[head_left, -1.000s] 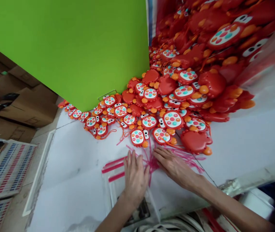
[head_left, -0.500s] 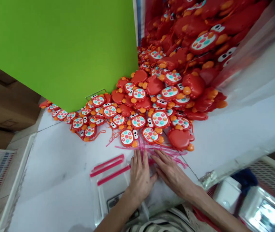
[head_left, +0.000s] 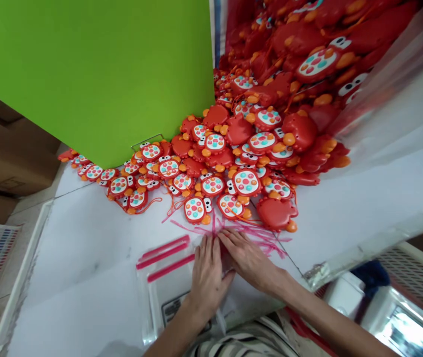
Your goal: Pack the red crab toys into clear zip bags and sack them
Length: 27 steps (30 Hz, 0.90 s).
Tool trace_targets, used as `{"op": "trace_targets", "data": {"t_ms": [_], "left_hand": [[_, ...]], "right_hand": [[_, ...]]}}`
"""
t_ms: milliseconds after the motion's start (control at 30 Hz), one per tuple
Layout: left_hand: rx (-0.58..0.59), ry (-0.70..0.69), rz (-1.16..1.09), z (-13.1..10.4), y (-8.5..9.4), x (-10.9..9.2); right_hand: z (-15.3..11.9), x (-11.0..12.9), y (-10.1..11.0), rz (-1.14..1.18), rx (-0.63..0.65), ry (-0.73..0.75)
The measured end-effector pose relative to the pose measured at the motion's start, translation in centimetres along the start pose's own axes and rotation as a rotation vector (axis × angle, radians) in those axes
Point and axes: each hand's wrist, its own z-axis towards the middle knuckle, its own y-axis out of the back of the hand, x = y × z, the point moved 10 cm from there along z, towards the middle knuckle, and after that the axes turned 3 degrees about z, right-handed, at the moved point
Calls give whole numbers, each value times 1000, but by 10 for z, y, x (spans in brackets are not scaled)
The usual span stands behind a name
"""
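Note:
My left hand (head_left: 207, 272) lies palm down on clear plastic bags (head_left: 159, 292) with pink strips along their tops, its fingers stretched forward and thumb out to the right. Close against it, my right hand (head_left: 250, 260) is also laid flat, fingertips reaching beside the left fingertips. What is under the fingers is hidden. Thin pink plastic strips (head_left: 256, 230) are scattered just beyond both hands. Past them spreads a heap of red crab-shaped toys (head_left: 246, 183) with white bellies, coloured dots, and orange claws and cords.
A tall green panel (head_left: 96, 74) stands at the back left, touching the heap. More red toys fill a clear plastic sack (head_left: 378, 104) at the right. Cardboard boxes (head_left: 14, 153) are off the table's left side. A white basket (head_left: 415, 277) sits below the right edge.
My right hand has slid left, its fingertips now up against my left fingers. My left hand has shifted slightly left. Some pink strips have moved, and the view has shifted a little.

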Motion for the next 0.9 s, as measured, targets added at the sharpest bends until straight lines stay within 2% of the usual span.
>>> {"op": "trace_targets", "data": {"t_ms": [133, 200, 300, 367, 500, 567, 700, 800, 900], "left_hand": [[-155, 12, 40, -6, 17, 6], [-183, 59, 49, -2, 20, 12], [-156, 104, 34, 5, 14, 14], [-114, 69, 21, 8, 6, 6], [-22, -74, 9, 3, -7, -16], [-32, -113, 1, -2, -5, -21], [-146, -77, 11, -9, 11, -11], [-199, -57, 31, -9, 18, -2], [-237, -26, 47, -8, 24, 9]], "right_hand": [[-27, -11, 22, 43, -83, -40], [-36, -21, 25, 37, -101, -76], [-42, -36, 19, 25, -106, -142], [-45, -40, 15, 19, -112, -168], [-46, -28, 14, 58, -94, -111], [-47, -24, 23, 78, -126, -105], [-48, -33, 33, 28, -204, -156], [-48, -41, 24, -36, -186, -195], [-47, -39, 12, -15, -127, -154]]}}
